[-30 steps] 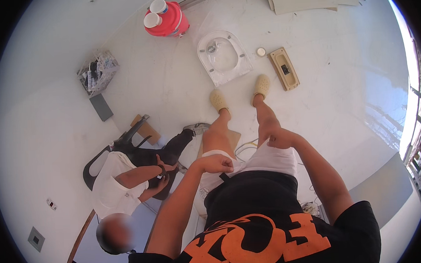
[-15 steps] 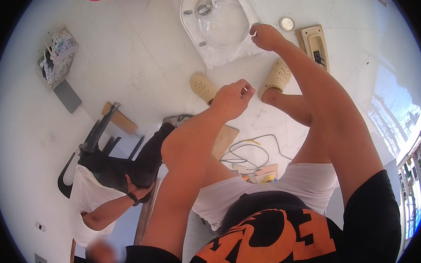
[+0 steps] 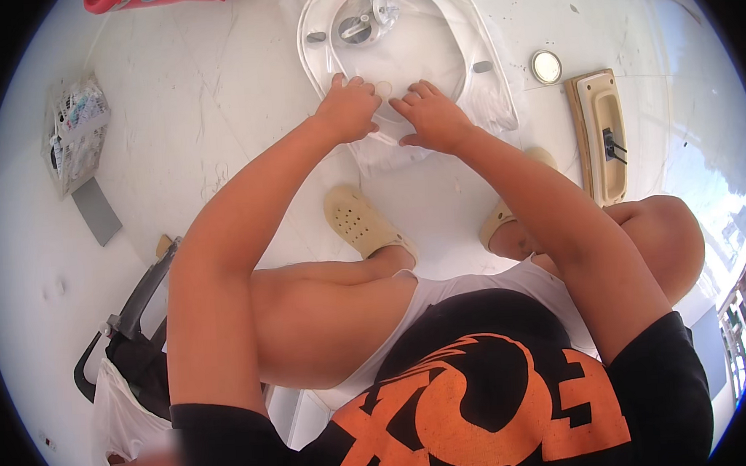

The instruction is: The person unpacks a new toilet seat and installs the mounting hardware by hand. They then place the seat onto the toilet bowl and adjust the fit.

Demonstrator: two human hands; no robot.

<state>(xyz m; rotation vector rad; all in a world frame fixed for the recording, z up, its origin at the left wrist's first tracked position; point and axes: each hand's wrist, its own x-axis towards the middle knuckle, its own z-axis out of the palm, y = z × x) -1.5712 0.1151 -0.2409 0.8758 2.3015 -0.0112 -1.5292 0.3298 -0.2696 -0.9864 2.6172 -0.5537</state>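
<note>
While L hand (image 3: pixel 350 112) & R hand (image 3: pixel 436 118) are close tog. over wht toilet seat (image 3: pixel 477 42) in clr plastic (image 3: pixel 386 156), both look part-curled; can't tell if either grips.

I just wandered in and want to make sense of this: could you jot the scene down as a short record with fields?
Left hand: at the toilet seat's near side, grip unclear
Right hand: close beside it, grip unclear
Toilet seat: white, on the floor, with clear plastic
Right of seat: round disc, beige tray-shaped piece
Left: basket, grey panel
Lower left: another person, partly visible
</note>
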